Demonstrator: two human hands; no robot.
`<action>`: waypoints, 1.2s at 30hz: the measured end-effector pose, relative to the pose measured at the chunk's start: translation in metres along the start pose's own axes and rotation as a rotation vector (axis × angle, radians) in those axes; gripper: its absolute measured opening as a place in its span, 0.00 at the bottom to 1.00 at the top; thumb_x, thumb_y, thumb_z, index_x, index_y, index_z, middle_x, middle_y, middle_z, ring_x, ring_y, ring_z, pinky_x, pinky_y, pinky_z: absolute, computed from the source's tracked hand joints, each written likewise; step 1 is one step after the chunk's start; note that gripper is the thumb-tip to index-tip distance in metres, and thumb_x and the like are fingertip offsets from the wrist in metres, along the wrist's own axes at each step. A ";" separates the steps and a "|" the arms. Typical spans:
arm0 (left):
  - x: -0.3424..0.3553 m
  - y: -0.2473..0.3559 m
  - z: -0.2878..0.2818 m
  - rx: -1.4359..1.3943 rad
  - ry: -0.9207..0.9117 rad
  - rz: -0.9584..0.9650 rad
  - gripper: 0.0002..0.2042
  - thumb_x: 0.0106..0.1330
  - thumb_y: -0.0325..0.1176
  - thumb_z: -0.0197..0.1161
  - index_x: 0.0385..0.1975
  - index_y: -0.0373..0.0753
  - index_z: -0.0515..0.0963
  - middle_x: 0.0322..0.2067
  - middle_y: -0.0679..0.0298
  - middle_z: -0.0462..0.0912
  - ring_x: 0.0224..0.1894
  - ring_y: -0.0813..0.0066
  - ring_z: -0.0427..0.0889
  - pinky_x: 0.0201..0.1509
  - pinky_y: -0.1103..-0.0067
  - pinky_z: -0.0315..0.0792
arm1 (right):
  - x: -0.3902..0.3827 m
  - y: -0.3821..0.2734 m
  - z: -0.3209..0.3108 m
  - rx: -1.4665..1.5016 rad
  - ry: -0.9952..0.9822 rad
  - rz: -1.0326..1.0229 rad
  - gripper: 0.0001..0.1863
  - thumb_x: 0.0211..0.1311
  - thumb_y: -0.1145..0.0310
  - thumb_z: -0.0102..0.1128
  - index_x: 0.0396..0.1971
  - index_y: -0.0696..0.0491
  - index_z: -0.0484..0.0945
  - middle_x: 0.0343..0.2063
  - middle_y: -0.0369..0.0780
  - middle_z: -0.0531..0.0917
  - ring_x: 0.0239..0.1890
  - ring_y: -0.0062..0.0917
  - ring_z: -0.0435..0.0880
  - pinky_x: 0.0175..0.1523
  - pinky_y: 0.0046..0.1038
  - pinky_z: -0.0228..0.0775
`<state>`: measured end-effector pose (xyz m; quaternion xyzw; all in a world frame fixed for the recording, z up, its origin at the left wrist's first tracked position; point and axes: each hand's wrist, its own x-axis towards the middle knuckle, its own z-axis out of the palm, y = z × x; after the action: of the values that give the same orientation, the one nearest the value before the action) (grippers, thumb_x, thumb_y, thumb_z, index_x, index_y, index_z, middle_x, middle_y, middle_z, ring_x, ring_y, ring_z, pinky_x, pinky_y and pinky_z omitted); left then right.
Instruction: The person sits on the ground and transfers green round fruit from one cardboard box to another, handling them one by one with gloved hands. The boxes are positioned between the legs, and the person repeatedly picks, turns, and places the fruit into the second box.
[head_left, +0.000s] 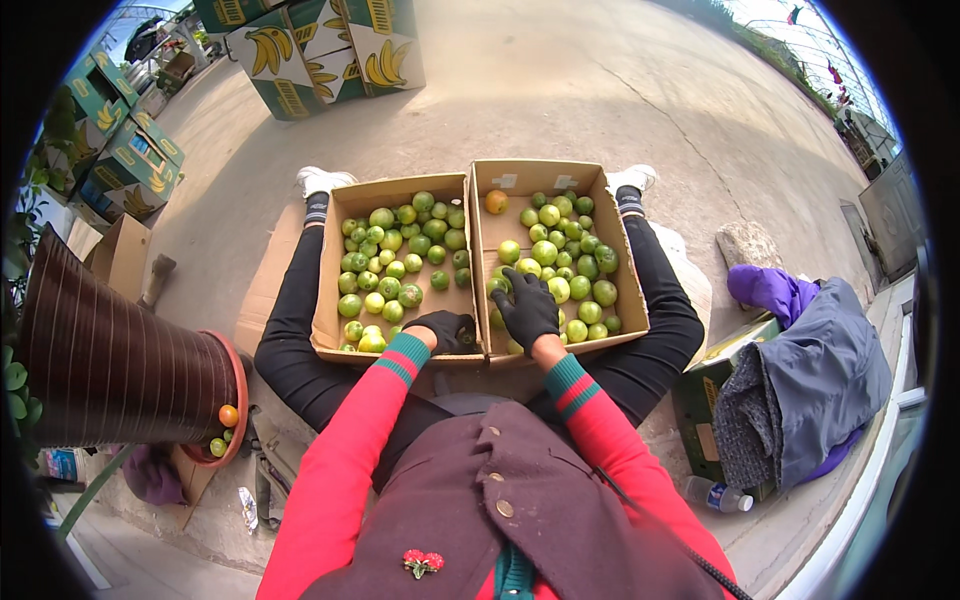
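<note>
Two open cardboard boxes stand side by side between my legs: the left box [398,188] and the right box [626,262]. Both hold many green tomatoes [410,295]; an orange tomato [496,202] lies in the far left corner of the right box. My left hand [446,331], in a black glove, is down in the near right corner of the left box, its fingers curled; what they hold, if anything, is hidden. My right hand [530,308], also gloved, reaches over the right box's near left part with its fingers apart, touching a green tomato [496,286].
Stacked banana boxes [330,60] stand ahead, with more [130,165] at far left. A large brown pot [120,350] lies tipped at left, tomatoes by its rim. At right are a stone [750,245], a grey jacket [820,370] over a box and a plastic bottle [718,495].
</note>
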<state>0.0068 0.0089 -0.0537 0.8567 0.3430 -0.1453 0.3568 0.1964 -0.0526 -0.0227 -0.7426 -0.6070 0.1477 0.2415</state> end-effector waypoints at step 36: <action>-0.039 0.007 -0.004 0.348 0.200 -0.748 0.20 0.53 0.39 0.66 0.47 0.42 0.83 0.46 0.57 0.84 0.51 0.61 0.83 0.51 0.69 0.78 | -0.003 0.014 -0.018 -0.086 -0.531 -0.240 0.17 0.56 0.48 0.59 0.42 0.39 0.85 0.38 0.41 0.87 0.41 0.38 0.85 0.46 0.39 0.75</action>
<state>-0.0162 -0.0108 -0.0284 0.7305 0.6337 -0.2365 0.0946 0.2167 -0.0607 -0.0156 -0.6103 -0.7381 0.2816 0.0584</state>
